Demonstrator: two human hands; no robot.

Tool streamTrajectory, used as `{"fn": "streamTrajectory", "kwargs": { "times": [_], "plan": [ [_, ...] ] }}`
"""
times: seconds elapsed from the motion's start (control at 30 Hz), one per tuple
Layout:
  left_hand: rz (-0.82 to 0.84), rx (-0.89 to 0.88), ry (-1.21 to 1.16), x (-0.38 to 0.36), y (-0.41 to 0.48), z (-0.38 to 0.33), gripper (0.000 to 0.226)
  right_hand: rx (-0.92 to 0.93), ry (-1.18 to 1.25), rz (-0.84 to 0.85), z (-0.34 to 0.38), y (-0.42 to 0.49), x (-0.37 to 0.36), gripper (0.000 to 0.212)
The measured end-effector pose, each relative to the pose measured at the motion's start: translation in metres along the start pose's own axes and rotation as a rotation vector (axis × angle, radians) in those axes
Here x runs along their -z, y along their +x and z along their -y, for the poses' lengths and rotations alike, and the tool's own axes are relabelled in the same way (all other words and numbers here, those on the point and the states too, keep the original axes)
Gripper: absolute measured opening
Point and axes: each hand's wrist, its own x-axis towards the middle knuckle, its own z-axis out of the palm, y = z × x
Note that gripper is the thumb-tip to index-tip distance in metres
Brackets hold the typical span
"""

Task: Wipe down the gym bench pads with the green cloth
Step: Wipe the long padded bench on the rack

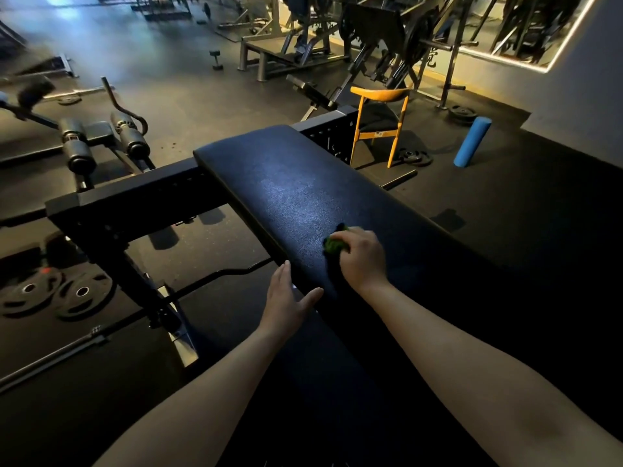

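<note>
Dark lettering point(431, 61) on the far right wall, below a lit-edged mirror point(539, 32), is too blurred to read. A long black padded worktop point(286, 197) runs from near to far. The right hand point(362, 261) presses a bunched green cloth point(333, 245) onto the middle of the worktop, fingers curled round it. The left hand point(286, 298) is open at the near left edge of the worktop, fingers straight and thumb spread. A black steel frame point(128, 200) extends left from the far end of the worktop. Weight plates point(54, 294) lie at left on the dark rubber floor point(505, 214). Far right are a yellow wooden chair point(381, 93) and a blue foam roller point(472, 141) standing on end. Gym machines point(387, 28) fill the dim far room.
</note>
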Motion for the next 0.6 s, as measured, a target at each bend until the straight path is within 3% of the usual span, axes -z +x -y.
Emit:
{"fn": "streamTrajectory", "kwargs": {
  "times": [0.1, 0.33, 0.5, 0.6],
  "plan": [
    [-0.011, -0.005, -0.023, -0.002, -0.003, 0.000, 0.095, -0.089, -0.075, 0.080, -0.007, -0.006, 0.002, 0.036],
    [0.040, -0.037, -0.051, 0.001, -0.004, 0.004, 0.095, 0.010, 0.025, 0.170, 0.031, -0.045, -0.017, 0.033],
    [-0.119, -0.110, -0.241, 0.001, -0.012, 0.004, 0.098, -0.040, 0.291, 0.282, 0.043, -0.032, -0.020, 0.047],
    [-0.164, -0.165, -0.290, 0.007, -0.005, 0.005, 0.087, -0.028, 0.421, 0.414, 0.052, -0.021, -0.024, 0.060]
  ]
}}
